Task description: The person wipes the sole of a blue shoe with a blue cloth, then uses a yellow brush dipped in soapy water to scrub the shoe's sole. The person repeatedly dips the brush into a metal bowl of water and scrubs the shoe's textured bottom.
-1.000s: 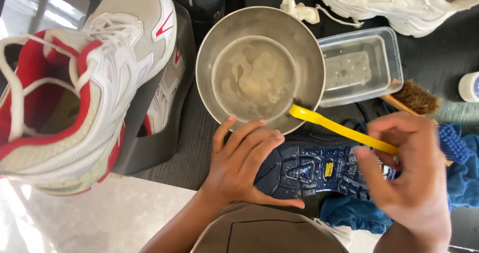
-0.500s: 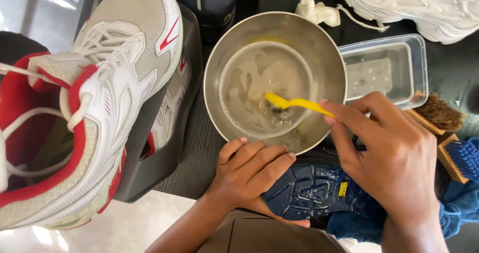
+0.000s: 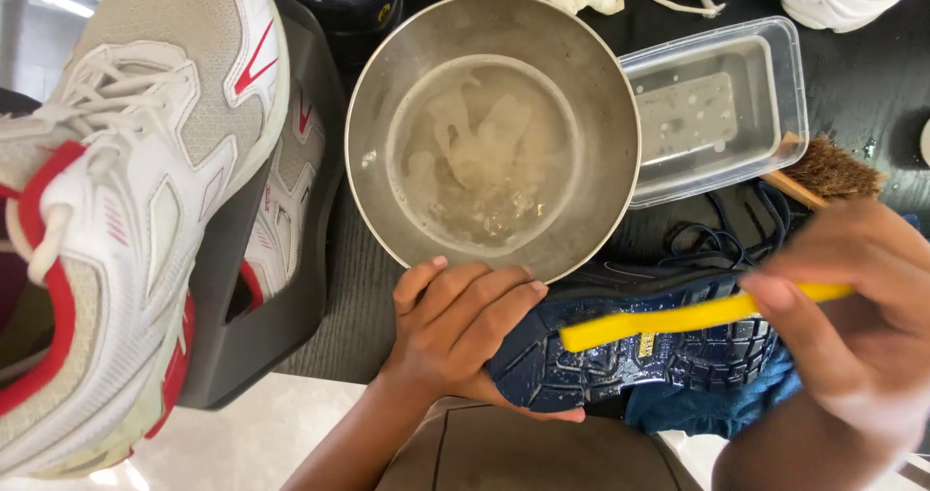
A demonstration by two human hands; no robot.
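Navy blue is the shoe (image 3: pixel 630 351) being worked on: it lies sole up in the person's lap, just below the metal bowl (image 3: pixel 492 133), over a blue cloth (image 3: pixel 712 409).

From the head camera, the left hand (image 3: pixel 455 331) cups the toe end of the shoe, fingers together and curled over its edge, holding it steady. The right hand (image 3: pixel 843 307) has its fingers pinched on a yellow brush handle (image 3: pixel 678 319), which lies across the sole; the bristle end cannot be made out. The tread glistens with water drops and a little foam, so the scrubbing of the sole looks under way rather than finished; whether the upper has been cleaned cannot be told, since it faces down.

Cloudy, soapy water stands in the bowl. To its right sits a clear plastic tub (image 3: pixel 722 104) of water, and a wooden scrubbing brush (image 3: pixel 814 171) lies just beside it. A white and red sneaker (image 3: pixel 136 210) rests on a dark stand (image 3: pixel 281 259) at the left, and it looks dry and untouched.
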